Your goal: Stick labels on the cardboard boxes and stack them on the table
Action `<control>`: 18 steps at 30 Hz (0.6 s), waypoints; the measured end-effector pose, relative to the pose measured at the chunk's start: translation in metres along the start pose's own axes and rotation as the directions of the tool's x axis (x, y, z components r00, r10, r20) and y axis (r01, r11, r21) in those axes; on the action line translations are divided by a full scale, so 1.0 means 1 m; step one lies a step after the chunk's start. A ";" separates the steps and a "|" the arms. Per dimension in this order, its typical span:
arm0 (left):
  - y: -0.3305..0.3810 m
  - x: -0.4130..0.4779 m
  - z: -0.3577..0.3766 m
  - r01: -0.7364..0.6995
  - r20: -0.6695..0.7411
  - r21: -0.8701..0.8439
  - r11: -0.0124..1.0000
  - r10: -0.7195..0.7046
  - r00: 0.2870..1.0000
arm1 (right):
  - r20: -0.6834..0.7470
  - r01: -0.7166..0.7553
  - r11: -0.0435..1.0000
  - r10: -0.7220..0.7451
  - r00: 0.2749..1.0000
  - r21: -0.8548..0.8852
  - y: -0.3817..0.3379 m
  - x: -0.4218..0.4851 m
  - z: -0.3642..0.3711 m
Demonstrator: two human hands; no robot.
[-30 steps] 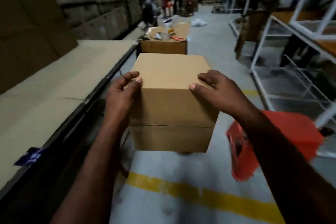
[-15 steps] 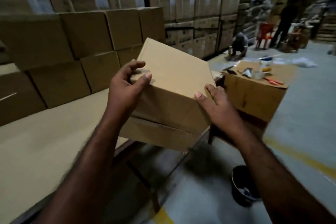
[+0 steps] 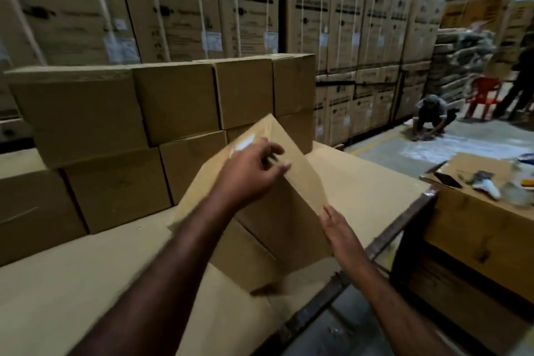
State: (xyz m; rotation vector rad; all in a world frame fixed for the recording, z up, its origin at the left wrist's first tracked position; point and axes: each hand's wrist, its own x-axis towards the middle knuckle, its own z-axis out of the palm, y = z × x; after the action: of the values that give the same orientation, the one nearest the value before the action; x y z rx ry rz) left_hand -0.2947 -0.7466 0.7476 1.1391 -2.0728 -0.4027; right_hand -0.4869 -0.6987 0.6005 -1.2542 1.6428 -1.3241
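Fingers (image 3: 270,150) of the left hand (image 3: 251,176) curl onto the upper edge of the cardboard box (image 3: 294,211), and the right hand (image 3: 339,227) lies flat-fingered against its side. The box stands tilted on one corner, just in front of the stack (image 3: 173,101) (a pale patch near its top may be a label, but it is too blurred to tell). Released now, it could topple or slide off the tabletop (image 3: 72,283). Behind the stack rise tall appliance cartons (image 3: 173,9).
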 end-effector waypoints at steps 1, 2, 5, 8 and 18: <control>-0.006 0.009 0.010 0.005 0.023 0.063 0.998 -0.007 1.000 | 0.036 -0.011 1.000 0.010 0.999 0.014 0.011 0.012 0.008; -0.013 0.017 0.020 0.019 0.031 0.097 0.995 -0.022 0.999 | 0.063 -0.031 0.999 0.029 0.998 0.038 0.020 0.026 0.014; -0.028 0.039 0.045 0.064 0.004 0.161 0.985 -0.065 0.998 | 0.099 -0.130 0.987 0.121 0.988 0.097 0.028 0.069 0.024; -0.031 0.056 0.074 0.092 -0.025 0.219 0.971 -0.089 0.996 | 0.189 -0.258 0.966 0.250 0.949 0.018 0.027 0.115 0.029; -0.071 0.128 0.097 0.354 0.021 -0.238 0.904 -0.360 0.933 | 0.375 -0.103 0.981 0.036 0.926 0.161 -0.056 0.233 0.004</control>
State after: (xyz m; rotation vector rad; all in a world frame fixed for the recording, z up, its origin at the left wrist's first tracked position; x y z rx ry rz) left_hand -0.3662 -0.8991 0.6972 1.3672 -1.7343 -0.7899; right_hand -0.5404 -0.9223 0.6680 -1.2365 1.2626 -1.0843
